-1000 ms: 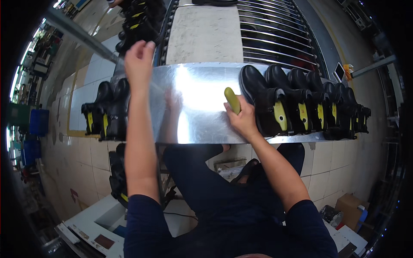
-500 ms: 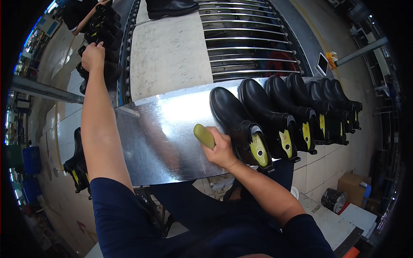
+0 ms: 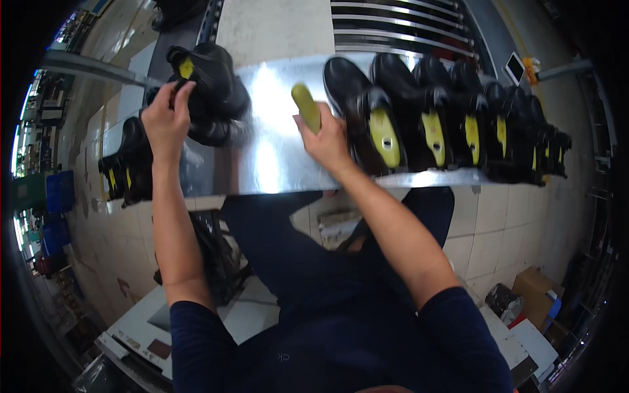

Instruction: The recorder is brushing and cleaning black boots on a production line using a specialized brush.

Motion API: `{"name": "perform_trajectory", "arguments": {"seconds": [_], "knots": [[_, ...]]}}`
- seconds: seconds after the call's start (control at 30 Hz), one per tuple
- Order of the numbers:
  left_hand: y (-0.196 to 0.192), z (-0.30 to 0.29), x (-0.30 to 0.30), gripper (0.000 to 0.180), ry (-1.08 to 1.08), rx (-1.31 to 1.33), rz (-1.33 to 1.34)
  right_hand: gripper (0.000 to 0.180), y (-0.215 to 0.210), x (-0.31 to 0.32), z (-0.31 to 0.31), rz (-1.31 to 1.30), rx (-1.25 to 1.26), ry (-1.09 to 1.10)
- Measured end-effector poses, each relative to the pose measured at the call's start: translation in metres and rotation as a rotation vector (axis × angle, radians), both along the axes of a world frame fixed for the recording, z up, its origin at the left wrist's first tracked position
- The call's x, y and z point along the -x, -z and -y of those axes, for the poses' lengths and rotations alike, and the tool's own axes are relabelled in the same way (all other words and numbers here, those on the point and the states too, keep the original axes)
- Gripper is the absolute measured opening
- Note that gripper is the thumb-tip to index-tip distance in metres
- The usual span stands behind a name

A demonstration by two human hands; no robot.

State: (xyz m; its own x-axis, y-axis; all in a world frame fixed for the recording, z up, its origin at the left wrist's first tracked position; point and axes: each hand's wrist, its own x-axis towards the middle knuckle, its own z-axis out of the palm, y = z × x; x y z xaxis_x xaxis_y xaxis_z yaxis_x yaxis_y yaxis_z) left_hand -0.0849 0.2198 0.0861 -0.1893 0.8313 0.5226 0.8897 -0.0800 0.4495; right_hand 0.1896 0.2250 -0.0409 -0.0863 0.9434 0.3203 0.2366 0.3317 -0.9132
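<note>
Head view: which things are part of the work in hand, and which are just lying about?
In hand:
left hand gripping black boot
right hand holding yellow-green insole
metal bench
boot row

Lying about:
cardboard box
blue crates

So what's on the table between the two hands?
Nothing: in the head view, only bare shiny metal table lies between the left hand and right hand.

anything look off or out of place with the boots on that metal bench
Nothing looks damaged or spilled. The row of black boots on the metal bench lies neatly side by side. The left hand grips one boot apart from the row; the right hand holds a yellow-green insole.
</note>
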Motion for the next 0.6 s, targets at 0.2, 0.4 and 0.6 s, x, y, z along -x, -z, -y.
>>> {"name": "perform_trajectory", "arguments": {"seconds": [0.2, 0.4, 0.6], "knots": [[0.002, 0.127, -0.059, 0.014, 0.195, -0.013, -0.143, 0.036, -0.002, 0.001, -0.005, -0.116, -0.05, 0.012], [-0.012, 0.145, -0.063, 0.025, 0.246, 0.083, -0.202, 0.034, 0.0, 0.003, 0.001, -0.086, -0.06, -0.014], [0.009, 0.189, -0.121, 0.043, -0.042, -0.444, -0.145, 0.03, 0.005, 0.004, 0.0, -0.089, -0.085, 0.013]]}}
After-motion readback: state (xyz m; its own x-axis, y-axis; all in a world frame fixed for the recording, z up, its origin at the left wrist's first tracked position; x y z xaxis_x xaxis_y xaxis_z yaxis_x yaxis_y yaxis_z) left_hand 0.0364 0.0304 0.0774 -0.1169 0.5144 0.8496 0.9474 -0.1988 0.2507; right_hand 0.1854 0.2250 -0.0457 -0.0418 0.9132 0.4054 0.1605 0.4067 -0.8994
